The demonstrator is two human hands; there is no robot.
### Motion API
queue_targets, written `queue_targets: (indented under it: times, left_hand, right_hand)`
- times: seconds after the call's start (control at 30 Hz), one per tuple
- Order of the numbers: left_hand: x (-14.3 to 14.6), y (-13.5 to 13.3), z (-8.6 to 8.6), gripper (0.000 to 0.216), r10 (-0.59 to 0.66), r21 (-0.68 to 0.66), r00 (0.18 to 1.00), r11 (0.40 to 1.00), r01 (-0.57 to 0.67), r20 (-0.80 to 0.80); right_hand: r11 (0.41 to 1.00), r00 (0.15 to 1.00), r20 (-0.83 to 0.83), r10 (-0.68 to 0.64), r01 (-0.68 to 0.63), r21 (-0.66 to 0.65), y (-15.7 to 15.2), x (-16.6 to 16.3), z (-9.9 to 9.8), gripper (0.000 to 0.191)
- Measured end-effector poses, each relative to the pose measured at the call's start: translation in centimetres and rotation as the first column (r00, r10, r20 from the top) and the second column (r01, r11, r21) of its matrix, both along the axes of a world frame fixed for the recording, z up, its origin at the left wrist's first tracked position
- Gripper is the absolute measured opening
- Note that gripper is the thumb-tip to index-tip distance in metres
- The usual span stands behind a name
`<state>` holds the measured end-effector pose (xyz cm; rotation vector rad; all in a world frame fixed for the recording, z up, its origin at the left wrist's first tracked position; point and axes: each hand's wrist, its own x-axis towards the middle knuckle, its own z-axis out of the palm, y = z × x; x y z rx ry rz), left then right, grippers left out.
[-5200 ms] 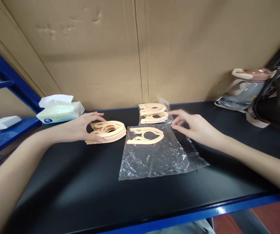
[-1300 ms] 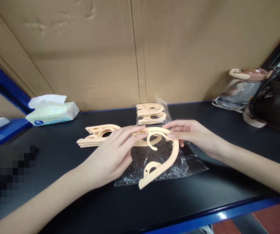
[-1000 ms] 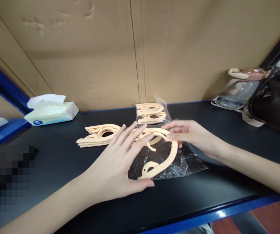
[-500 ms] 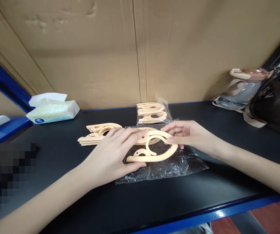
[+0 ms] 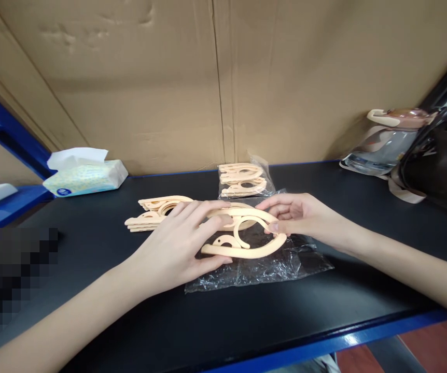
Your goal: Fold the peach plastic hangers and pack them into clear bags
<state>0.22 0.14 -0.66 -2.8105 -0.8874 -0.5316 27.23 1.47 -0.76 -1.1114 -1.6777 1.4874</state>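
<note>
A beige plastic folding hanger (image 5: 256, 252), folded up with its curled hook inside, is held between both hands above a clear plastic bag (image 5: 285, 267). My left hand (image 5: 186, 235) grips its left part, the thumb along the near edge and the fingers over the far side. At the rounded right end, my right hand (image 5: 299, 215) pinches the hanger between thumb and fingers. Another beige hanger (image 5: 242, 205) shows behind it, partly covered. To the left lies a stack of the same hangers (image 5: 145, 221), partly hidden by my left hand.
Farther back, several bagged hangers (image 5: 242, 180) lie near the cardboard wall (image 5: 161, 93). A tissue pack (image 5: 87, 176) stands at the back left. On the right are a clear water bottle (image 5: 382, 147) and a black bag (image 5: 441, 160). The black table (image 5: 247, 331) has a blue front edge.
The held hanger has shifted and tilted very slightly, its right end a little further right. My left index finger has bent inward over it. Both hands keep their grip.
</note>
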Motion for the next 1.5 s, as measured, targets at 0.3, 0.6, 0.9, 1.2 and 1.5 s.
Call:
queue_targets:
  times: [0.3, 0.6, 0.9, 1.2, 1.5]
  left_hand:
    - [-0.5, -0.1, 0.2, 0.046, 0.022, 0.000, 1.000, 1.000, -0.022, -0.019]
    - [-0.3, 0.1, -0.3, 0.048, 0.003, 0.027, 1.000, 1.000, -0.004, 0.020]
    - [-0.2, -0.3, -0.2, 0.055, 0.006, 0.034, 1.000, 0.999, -0.007, 0.018]
    - [0.1, -0.3, -0.2, 0.052, 0.008, 0.051, 0.998, 0.999, -0.011, 0.065]
    - [1.3, -1.7, -0.8, 0.050, 0.002, 0.051, 0.995, 0.999, -0.008, 0.101]
  right_hand:
    - [0.998, 0.996, -0.081, 0.034, -0.038, -0.041, 0.3, 0.1, -0.5, 0.036]
    - [0.994, 0.996, 0.038, 0.076, -0.079, 0.075, 0.1, 0.1, -0.3, 0.034]
    - [0.980, 0.987, 0.137, 0.081, -0.103, 0.168, -0.2, 0.2, 0.0, 0.032]
    - [0.808, 0.953, 0.302, 0.010, -0.186, 0.559, -0.7, 0.2, -0.4, 0.040]
    - [0.386, 0.800, 0.566, -0.196, -0.468, 0.795, -2.7, -0.2, -0.3, 0.069]
